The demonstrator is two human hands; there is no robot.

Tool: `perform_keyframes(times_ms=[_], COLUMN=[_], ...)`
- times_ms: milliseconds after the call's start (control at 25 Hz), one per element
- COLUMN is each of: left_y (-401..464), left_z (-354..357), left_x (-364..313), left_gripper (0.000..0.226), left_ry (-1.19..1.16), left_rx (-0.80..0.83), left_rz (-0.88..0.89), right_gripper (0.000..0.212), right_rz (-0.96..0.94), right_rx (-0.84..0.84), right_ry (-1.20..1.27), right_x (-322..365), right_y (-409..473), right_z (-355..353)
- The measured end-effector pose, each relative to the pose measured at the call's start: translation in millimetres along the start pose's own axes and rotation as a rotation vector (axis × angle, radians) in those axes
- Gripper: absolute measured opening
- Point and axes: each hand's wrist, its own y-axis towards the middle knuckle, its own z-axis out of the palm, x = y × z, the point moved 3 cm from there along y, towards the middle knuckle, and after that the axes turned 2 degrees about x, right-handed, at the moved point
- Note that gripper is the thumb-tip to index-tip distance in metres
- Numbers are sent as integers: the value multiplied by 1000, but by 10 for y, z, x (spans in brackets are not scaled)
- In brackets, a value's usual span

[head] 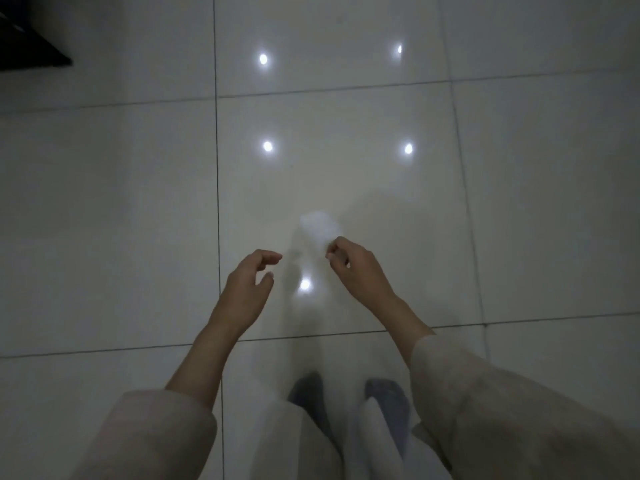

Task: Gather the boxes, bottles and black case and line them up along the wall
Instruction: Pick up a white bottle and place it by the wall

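Apparently a blurred white object (317,227), too smeared to identify, was pinched in the right hand (356,268). Its long axis ran up-left from the fingertips. The left hand (247,282) was half-curled, holding nothing.

- No text, label, brand, number or sign could be read anywhere in the view.
- The pale blurred object (317,227) at the fingertips of the right hand (353,263) showed no print that could be made out.
- The floor tiles (104,220) were plain, with only round light reflections on them.
- The dark object (27,43) in the top left corner carried no lettering that could be told.
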Motion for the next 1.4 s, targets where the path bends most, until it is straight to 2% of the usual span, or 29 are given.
perform_keyframes(times_ms=[80, 240, 320, 480, 640, 760, 920, 1160, 1240, 1400], left_y=[-292, -1108, -1573, -2269, -3017, -3800, -4894, -6749, -7384, -8637], left_z=[-162, -545, -718, -1057, -1129, -1043, -639, 238, 496, 937], left_x=[-474, -1778, -2450, -3492, -4309, -4559, -4445, -4053, -3877, -3310], left_gripper=[40, 89, 101, 85, 71, 69, 68, 68, 70, 68], left_ry=[88, 221, 217, 85, 33, 95, 185, 247, 259, 324], left_rx=[57, 163, 193, 108, 313, 435, 711, 1158, 1275, 1457], left_rz=[62, 258, 384, 555, 772, 913, 1006, 1038, 1039, 1064], right_gripper=[15, 26, 31, 36, 30, 28, 29, 16, 23, 46], right_rz=[15, -47, -92, -179, -214, -160, -38, 237, 339, 367], right_rx=[-26, 35, -2, -197, -560, -896, -1160, -1470, -1504, -1613], right_ry=[89, 202, 260, 387, 475, 687, 772, 681, 676, 764], right_x=[482, 1660, 2275, 3215, 3530, 3413, 3069, 2605, 2465, 2181], right_y=[-363, -1255, -1770, -2808, -4169, -5258, -6577, -8623, -9220, -10331], right_z=[-485, -1615, -2201, -3143, -3593, -3409, -2941, -2059, -1655, -805])
